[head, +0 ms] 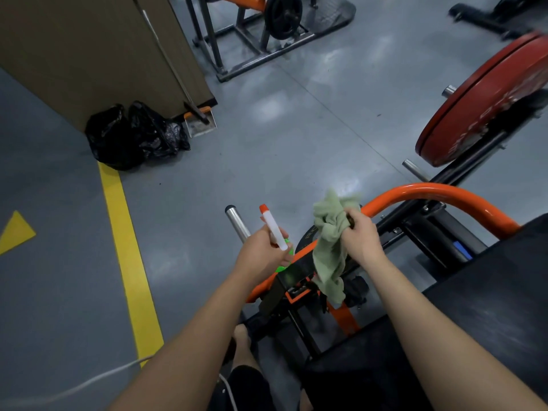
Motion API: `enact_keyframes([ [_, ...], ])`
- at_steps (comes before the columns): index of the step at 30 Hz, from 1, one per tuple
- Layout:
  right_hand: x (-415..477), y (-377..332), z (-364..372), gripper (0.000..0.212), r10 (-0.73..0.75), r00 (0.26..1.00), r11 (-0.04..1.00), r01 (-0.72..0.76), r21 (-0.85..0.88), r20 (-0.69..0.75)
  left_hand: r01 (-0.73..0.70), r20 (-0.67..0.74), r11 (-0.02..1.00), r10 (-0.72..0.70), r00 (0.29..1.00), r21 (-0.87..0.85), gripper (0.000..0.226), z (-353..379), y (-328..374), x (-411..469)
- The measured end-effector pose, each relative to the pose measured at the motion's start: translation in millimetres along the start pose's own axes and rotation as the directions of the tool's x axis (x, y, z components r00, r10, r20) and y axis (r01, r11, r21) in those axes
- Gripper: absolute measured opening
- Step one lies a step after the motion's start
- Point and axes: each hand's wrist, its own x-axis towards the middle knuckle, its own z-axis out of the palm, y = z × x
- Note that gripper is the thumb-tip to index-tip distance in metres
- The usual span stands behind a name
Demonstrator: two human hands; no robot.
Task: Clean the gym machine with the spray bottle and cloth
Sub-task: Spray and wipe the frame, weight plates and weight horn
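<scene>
Both bare forearms reach forward and down, and the wrists sit about level above the machine (430, 232).

The left hand (261, 253) shows its back to the camera. Its grip is clenched round the neck of the bottle (274, 229). The white head and orange nozzle stick up and away from the person, and a bit of green body shows under the fingers. The bottle is held in the air over the machine's orange frame, just left of the cloth (330, 232).

The right hand (360, 235) also lies back-up. Its grip is closed on the bunched green cloth, which is pressed against a dark end piece at the low end of the curved orange bar (430, 192). I cannot tell whether the fingers go round that piece. The rest of the cloth hangs loose below the hand, over the black and orange frame. The hands are near each other but apart.

A chrome peg (237, 223) juts up just beyond the left hand. A red plate (489, 99) sits on the machine at far right, and a black pad (489, 292) fills the lower right. A yellow line (130, 262) runs across the grey floor. Black bags (133, 134) and a dustpan (200, 123) lie by a brown wall.
</scene>
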Motion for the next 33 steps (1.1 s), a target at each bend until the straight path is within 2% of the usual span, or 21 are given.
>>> enact_keyframes([
  [3,-7.3,2.4,-3.1,0.032,0.047,0.976,0.975,-0.092,0.204,0.215,0.002,-0.036,1.0,-0.002,0.999,0.008,0.017,-9.1,4.9,0.2],
  [7,6.1,25.9,7.5,0.041,0.159,0.914,0.889,-0.297,0.349,0.372,0.01,-0.053,1.0,-0.01,0.999,0.002,0.016,-16.0,7.1,0.5],
  [9,14.0,33.6,3.9,0.047,0.142,0.887,0.867,-0.326,0.376,0.44,0.021,-0.058,1.0,-0.022,0.998,-0.005,0.016,-15.8,8.1,-0.1],
  [11,19.4,42.5,-4.2,0.057,0.059,0.825,0.871,-0.317,0.375,0.562,0.031,-0.051,0.999,-0.033,0.998,-0.032,0.017,-17.1,9.8,-0.2],
  [13,22.8,54.7,-13.2,0.071,0.009,0.762,0.907,-0.279,0.316,0.647,0.033,-0.046,0.997,-0.036,0.998,-0.07,0.015,-21.3,11.9,0.9],
  [14,24.2,61.1,-16.3,0.074,0.014,0.755,0.933,-0.247,0.264,0.656,0.028,-0.05,0.997,-0.032,0.998,-0.077,0.014,-24.2,12.8,2.7],
  [16,25.2,66.8,-13.9,0.07,0.036,0.783,0.97,-0.177,0.167,0.621,0.026,-0.063,0.997,-0.031,0.998,-0.074,0.013,-30.2,15.3,6.5],
  [20,27.7,60.6,20.1,0.05,0.078,0.891,0.996,-0.088,0.001,0.448,0.026,-0.049,0.999,-0.028,0.998,-0.046,0.014,-29.6,18.7,10.2],
  [22,32.0,65.9,38.5,0.045,0.104,0.911,0.994,-0.104,-0.023,0.4,0.033,-0.048,0.998,-0.035,0.998,-0.046,0.014,-24.5,17.6,9.8],
  [26,30.6,79.8,56.1,0.039,0.156,0.965,0.988,-0.148,-0.052,0.211,0.068,-0.029,0.994,-0.071,0.997,-0.088,0.017,-20.6,5.1,11.3],
  [30,21.5,58.3,54.1,0.028,0.109,0.974,0.993,-0.117,0.03,0.199,0.092,-0.027,0.993,-0.094,0.995,-0.078,0.017,-21.8,-2.9,7.4],
  [33,7.7,29.8,41.5,0.01,0.13,0.97,0.965,-0.171,0.2,0.204,0.089,-0.028,0.992,-0.092,0.995,-0.087,0.016,-21.8,-7.2,8.8],
])
